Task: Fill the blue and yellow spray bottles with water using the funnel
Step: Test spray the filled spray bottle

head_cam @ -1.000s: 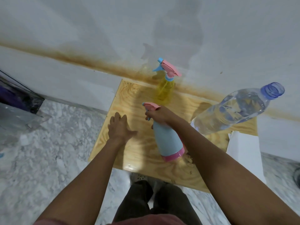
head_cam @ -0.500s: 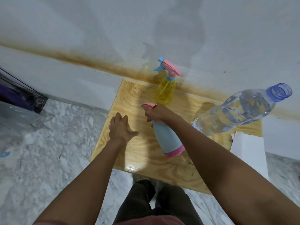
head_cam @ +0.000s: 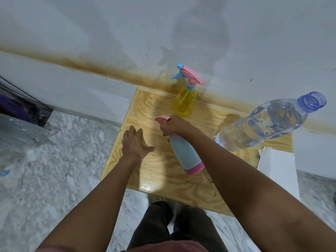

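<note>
The blue spray bottle [head_cam: 185,153] with a pink base stands on the wooden table [head_cam: 145,171], and my right hand [head_cam: 175,125] grips its pink spray head. To the left of it my left hand [head_cam: 135,142] hovers over the table with fingers spread, holding nothing. The yellow spray bottle [head_cam: 186,100], with a pink and blue trigger head, stands at the table's far edge by the wall. A large clear water bottle [head_cam: 269,120], uncapped and nearly full, stands at the right of the table. No funnel is in view.
A white stained wall [head_cam: 127,33] runs behind the table. A white box [head_cam: 278,171] sits at the table's right corner. A dark, glassy object [head_cam: 23,110] stands on the marble floor [head_cam: 45,175] at the left. My legs are below the table's near edge.
My left hand has lifted slightly and spread its fingers. My right hand stays on the blue bottle's spray head; the bottle has barely moved.
</note>
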Demonstrator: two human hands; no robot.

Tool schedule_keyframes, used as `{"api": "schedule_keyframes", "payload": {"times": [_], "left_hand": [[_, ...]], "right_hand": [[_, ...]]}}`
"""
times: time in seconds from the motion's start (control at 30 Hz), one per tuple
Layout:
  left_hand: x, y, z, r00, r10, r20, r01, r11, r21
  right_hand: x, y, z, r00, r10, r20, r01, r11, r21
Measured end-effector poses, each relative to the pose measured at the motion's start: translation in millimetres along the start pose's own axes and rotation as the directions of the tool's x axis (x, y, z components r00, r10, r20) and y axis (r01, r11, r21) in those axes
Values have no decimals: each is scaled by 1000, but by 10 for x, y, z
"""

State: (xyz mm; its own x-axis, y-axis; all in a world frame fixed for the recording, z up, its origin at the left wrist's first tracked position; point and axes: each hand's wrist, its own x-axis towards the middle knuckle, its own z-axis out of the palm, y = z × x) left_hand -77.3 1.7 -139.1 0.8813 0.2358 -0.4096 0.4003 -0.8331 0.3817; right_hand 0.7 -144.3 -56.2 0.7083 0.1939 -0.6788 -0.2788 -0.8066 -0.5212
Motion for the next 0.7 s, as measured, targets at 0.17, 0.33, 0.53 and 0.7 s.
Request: {"api": "schedule_keyframes", "payload": {"times": [0.17, 0.33, 0.53, 0.7], "left_hand": [[21, -30, 25, 1000, 2, -1, -2, 1000, -3], [30, -28, 34, 1000, 6, -2, -6, 1000, 7], [54, -48, 51, 1000, -3, 4, 3, 1000, 12], [57, -51, 53, 1000, -1, 1, 1, 1000, 22]], "right_hand": [[-85, -21, -23, 1000, 0, 13, 0, 1000, 16], [-38, -5, 28, 1000, 16, 6, -16, 999, -30], [-109, 16, 17, 1000, 10, -9, -9, 1000, 24], [-89, 31, 50, 999, 24, -49, -23, 1000, 17]]}}
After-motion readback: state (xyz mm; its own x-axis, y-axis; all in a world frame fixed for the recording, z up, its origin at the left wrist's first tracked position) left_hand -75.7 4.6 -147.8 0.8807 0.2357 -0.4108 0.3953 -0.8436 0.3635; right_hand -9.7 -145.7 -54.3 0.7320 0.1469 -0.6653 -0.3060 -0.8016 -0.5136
